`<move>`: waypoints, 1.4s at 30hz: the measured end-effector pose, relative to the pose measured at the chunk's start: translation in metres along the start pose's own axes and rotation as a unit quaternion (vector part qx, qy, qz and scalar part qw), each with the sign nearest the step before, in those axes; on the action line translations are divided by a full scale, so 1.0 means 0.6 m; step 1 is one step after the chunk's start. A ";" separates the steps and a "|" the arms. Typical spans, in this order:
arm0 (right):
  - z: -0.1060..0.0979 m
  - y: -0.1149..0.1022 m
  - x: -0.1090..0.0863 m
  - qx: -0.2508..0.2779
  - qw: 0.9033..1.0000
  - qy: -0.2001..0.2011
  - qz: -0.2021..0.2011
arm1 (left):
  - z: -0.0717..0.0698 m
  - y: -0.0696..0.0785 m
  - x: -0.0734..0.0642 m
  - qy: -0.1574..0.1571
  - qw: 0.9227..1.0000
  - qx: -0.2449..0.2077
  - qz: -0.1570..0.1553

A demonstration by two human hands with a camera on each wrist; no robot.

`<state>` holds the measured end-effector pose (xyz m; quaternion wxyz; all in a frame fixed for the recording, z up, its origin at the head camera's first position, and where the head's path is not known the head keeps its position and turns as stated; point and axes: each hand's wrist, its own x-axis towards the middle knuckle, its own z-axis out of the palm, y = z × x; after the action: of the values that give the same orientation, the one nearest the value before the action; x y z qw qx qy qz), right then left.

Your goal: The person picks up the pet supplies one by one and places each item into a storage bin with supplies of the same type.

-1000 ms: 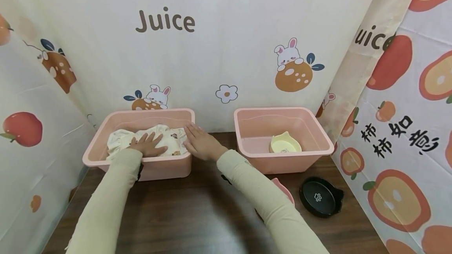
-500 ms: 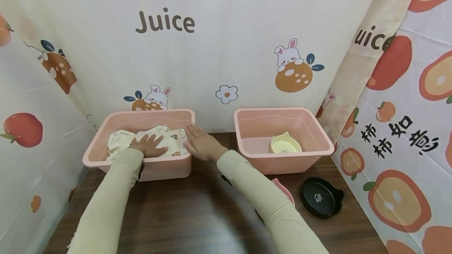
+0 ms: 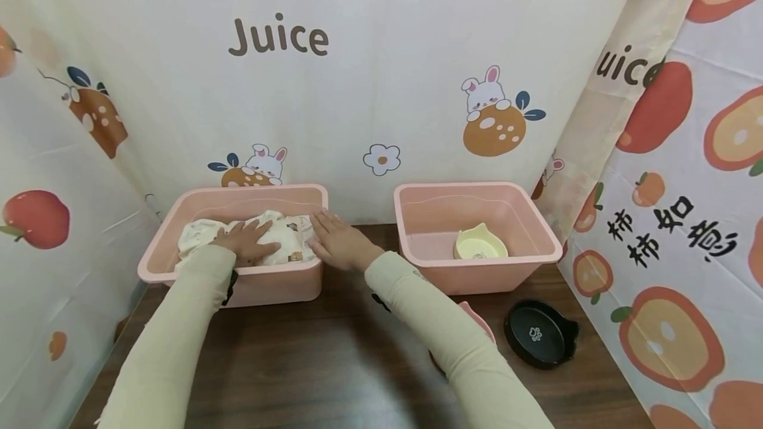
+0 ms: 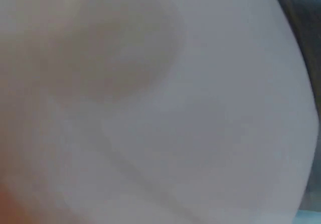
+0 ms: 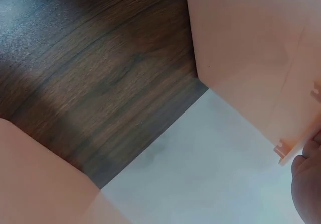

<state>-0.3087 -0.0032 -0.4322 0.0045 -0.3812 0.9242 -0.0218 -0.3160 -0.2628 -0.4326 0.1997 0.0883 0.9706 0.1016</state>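
Note:
A pale cream cloth with small brown prints lies bunched inside the left pink plastic bin. My left hand rests on the cloth with its fingers spread, near the front rim. My right hand has straight fingers and lies at the bin's right end, its fingertips at the rim by the cloth. In the right wrist view, part of the right hand shows beside the bin's outer wall. The left wrist view holds only a blurred pale surface.
A second pink bin stands to the right with a yellow cat-eared bowl inside. In front of it, a black cat-eared bowl sits on the dark wooden table. A pink bowl is partly hidden by the right forearm. Printed curtains stand behind.
My left hand has slid slightly left and up across the cloth, and its forearm shifted left. The right hand stays at the bin's end.

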 end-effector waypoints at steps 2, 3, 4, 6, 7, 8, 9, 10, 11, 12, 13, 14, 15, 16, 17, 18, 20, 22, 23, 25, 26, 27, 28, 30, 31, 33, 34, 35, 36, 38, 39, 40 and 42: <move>0.000 -0.001 0.002 0.004 1.000 -0.002 -0.001 | -0.011 0.006 -0.008 0.003 1.000 -0.003 -0.001; 0.001 0.000 0.003 0.007 1.000 0.000 -0.003 | -0.015 0.008 -0.011 0.007 1.000 0.000 0.000; 0.000 0.000 0.004 0.014 1.000 0.000 -0.006 | -0.019 0.010 -0.014 0.011 1.000 0.003 0.000; -0.002 0.001 0.004 0.032 0.999 -0.001 -0.009 | -0.026 0.016 -0.020 0.017 1.000 0.004 0.002; -0.003 0.003 0.004 0.042 0.999 -0.001 -0.010 | -0.028 0.017 -0.023 0.021 1.000 0.005 0.004; -0.004 0.004 0.004 0.053 0.999 -0.002 -0.009 | -0.030 0.018 -0.024 0.026 1.000 0.006 0.007; -0.005 0.006 0.003 0.065 0.998 -0.003 -0.008 | -0.031 0.020 -0.026 0.028 1.000 0.006 0.009; -0.008 0.008 0.002 0.078 0.997 -0.005 -0.007 | -0.032 0.020 -0.027 0.031 0.999 0.004 0.013; -0.011 0.011 0.000 0.089 0.996 -0.006 -0.005 | -0.033 0.021 -0.028 0.033 0.999 0.002 0.017; -0.014 0.014 -0.001 0.099 0.995 -0.006 -0.005 | -0.033 0.023 -0.029 0.035 0.999 0.000 0.022; -0.017 0.018 -0.004 0.105 0.994 -0.006 -0.004 | -0.033 0.025 -0.029 0.037 0.999 -0.002 0.028; -0.021 0.021 -0.008 0.110 0.994 -0.007 -0.001 | -0.033 0.027 -0.028 0.039 0.999 -0.001 0.034; -0.026 0.025 -0.013 0.115 0.993 -0.008 0.001 | -0.033 0.028 -0.028 0.041 0.998 0.002 0.039; -0.031 0.029 -0.018 0.118 0.993 -0.010 0.004 | -0.033 0.030 -0.027 0.044 0.998 0.006 0.044; -0.036 0.032 -0.023 0.120 0.993 -0.013 0.009 | -0.033 0.032 -0.028 0.047 0.998 0.011 0.049; -0.041 0.036 -0.029 0.122 0.992 -0.014 0.012 | -0.034 0.035 -0.028 0.051 0.997 0.017 0.052; -0.052 0.044 -0.042 0.127 0.992 -0.016 0.020 | -0.035 0.041 -0.029 0.064 0.995 0.040 0.058; -0.061 0.052 -0.054 0.130 0.991 -0.016 0.025 | -0.039 0.051 -0.031 0.076 0.993 0.055 0.064; -0.066 0.056 -0.061 0.133 0.991 -0.015 0.025 | -0.042 0.056 -0.032 0.081 0.993 0.060 0.067; -0.075 0.065 -0.076 0.141 0.990 -0.009 0.026 | -0.046 0.069 -0.035 0.089 0.991 0.067 0.074; -0.081 0.069 -0.085 0.147 0.989 -0.006 0.025 | -0.048 0.077 -0.036 0.089 0.991 0.063 0.080; -0.084 0.075 -0.095 0.147 0.989 -0.002 0.024 | -0.050 0.084 -0.036 0.090 0.990 0.059 0.087; -0.087 0.081 -0.105 0.151 0.988 0.002 0.022 | -0.051 0.091 -0.036 0.091 0.990 0.053 0.093; -0.092 0.095 -0.129 0.159 0.987 0.006 0.021 | -0.052 0.109 -0.035 0.096 0.988 0.049 0.110; -0.093 0.102 -0.143 0.163 0.986 0.006 0.023 | -0.051 0.118 -0.034 0.098 0.987 0.045 0.117; -0.095 0.116 -0.169 0.164 0.986 0.006 0.026 | -0.049 0.137 -0.032 0.104 0.985 0.044 0.132; -0.096 0.123 -0.183 0.165 0.986 0.005 0.030 | -0.048 0.148 -0.032 0.106 0.984 0.044 0.138; -0.096 0.128 -0.196 0.166 0.986 0.007 0.034 | -0.047 0.159 -0.032 0.108 0.982 0.048 0.144; -0.097 0.133 -0.209 0.166 0.985 0.010 0.036 | -0.045 0.168 -0.032 0.111 0.981 0.051 0.151; -0.097 0.142 -0.234 0.163 0.986 0.023 0.036 | -0.043 0.188 -0.034 0.116 0.978 0.052 0.166; -0.097 0.145 -0.246 0.161 0.986 0.031 0.034 | -0.041 0.198 -0.035 0.118 0.976 0.053 0.173; -0.097 0.148 -0.258 0.160 0.986 0.038 0.033 | -0.039 0.207 -0.036 0.120 0.974 0.056 0.181; -0.095 0.154 -0.281 0.154 0.987 0.048 0.029 | -0.036 0.224 -0.037 0.124 0.971 0.062 0.197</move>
<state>-0.2556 0.1833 -0.3809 0.0194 -0.3473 0.9198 -0.1816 -0.2869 -0.1416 -0.3735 0.0483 0.2768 0.9556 0.0890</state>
